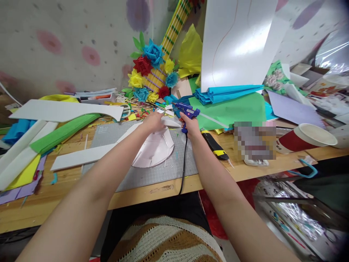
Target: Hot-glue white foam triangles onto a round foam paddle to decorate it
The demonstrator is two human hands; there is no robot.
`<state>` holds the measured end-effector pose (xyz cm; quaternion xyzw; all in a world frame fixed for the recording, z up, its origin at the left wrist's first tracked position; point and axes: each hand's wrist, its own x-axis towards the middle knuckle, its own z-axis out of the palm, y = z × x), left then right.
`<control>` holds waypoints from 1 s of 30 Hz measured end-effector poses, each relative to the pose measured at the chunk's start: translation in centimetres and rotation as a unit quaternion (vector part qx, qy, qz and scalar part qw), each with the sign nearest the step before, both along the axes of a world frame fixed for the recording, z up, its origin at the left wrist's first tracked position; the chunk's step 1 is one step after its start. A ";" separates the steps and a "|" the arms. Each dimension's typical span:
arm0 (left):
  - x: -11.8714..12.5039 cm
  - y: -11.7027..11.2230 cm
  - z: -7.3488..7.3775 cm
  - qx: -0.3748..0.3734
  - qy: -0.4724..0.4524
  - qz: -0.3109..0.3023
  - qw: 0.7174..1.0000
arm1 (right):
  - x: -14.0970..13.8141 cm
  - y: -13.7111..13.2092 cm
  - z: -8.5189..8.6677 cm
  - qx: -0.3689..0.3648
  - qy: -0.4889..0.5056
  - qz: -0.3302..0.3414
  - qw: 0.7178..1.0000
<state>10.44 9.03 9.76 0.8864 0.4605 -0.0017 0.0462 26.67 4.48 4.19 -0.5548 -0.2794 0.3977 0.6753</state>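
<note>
My right hand [191, 125] is wrapped round the handle of a blue hot glue gun [188, 110], whose nozzle points left and whose small red light is lit. Its black cord [184, 163] runs down over the table edge. My left hand [154, 122] is closed, with the fingertips partly hidden, at the far side of a round white foam-board piece [156, 147] made of several joined parts. A curved white strip [173, 123] lies between both hands; whether my left fingers grip it is unclear. Under the round piece is a grey cutting mat [180, 163].
A black-and-yellow utility knife [215, 145] lies right of the mat, near a paper cup [305, 138]. White foam-board pieces [68, 110] and a green paper roll [65, 134] lie left. Behind stands a guitar shape with paper flowers [156, 74], beside a white board [234, 43].
</note>
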 end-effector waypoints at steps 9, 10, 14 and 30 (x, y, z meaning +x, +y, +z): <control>-1.1 2.1 -0.7 -0.013 0.034 0.013 0.999 | -0.1 0.0 0.1 0.002 -0.017 0.004 1.000; -1.3 2.3 -0.8 -0.009 0.043 0.009 0.999 | -0.2 0.0 0.1 0.000 -0.020 0.003 1.000; -1.7 2.4 -1.0 -0.009 0.052 0.015 0.999 | -0.3 0.0 0.0 -0.002 -0.037 -0.001 0.999; -5.4 -0.1 -2.5 -0.083 -0.348 -0.066 0.931 | -0.5 0.2 -0.5 0.041 0.014 0.059 0.997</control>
